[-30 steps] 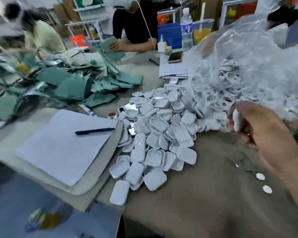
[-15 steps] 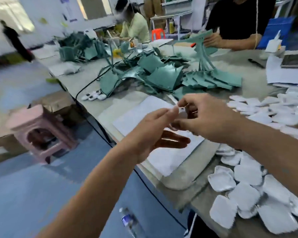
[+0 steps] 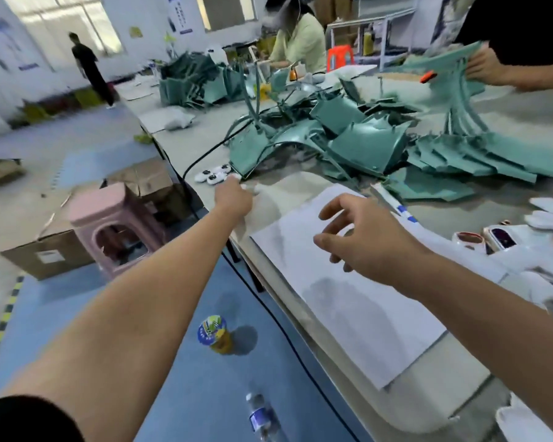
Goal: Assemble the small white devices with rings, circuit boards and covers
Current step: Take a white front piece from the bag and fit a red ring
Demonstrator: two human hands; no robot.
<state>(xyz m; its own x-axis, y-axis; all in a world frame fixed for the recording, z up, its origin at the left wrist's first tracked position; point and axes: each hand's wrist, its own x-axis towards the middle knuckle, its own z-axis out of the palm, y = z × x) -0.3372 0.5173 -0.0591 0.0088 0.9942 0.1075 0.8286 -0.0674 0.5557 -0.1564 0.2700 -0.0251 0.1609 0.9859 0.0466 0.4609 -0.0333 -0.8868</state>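
Observation:
Three small white devices with dark round openings lie together near the table's left edge. My left hand is stretched out far, its fingertips just right of them; the fingers are blurred and something whitish shows at their tips. My right hand hovers over a white sheet of paper with its fingers loosely spread and nothing in it. White covers lie at the right edge, with two open device shells beside them.
A heap of green plastic trays fills the table's middle, and a black cable runs off the edge. Beside the table stand a pink stool and a cardboard box; two bottles stand on the floor. Other people work across the table.
The view swung left from the cover pile. My hands met over the paper, then my left hand reached out to the three white devices while my right hand stayed over the sheet.

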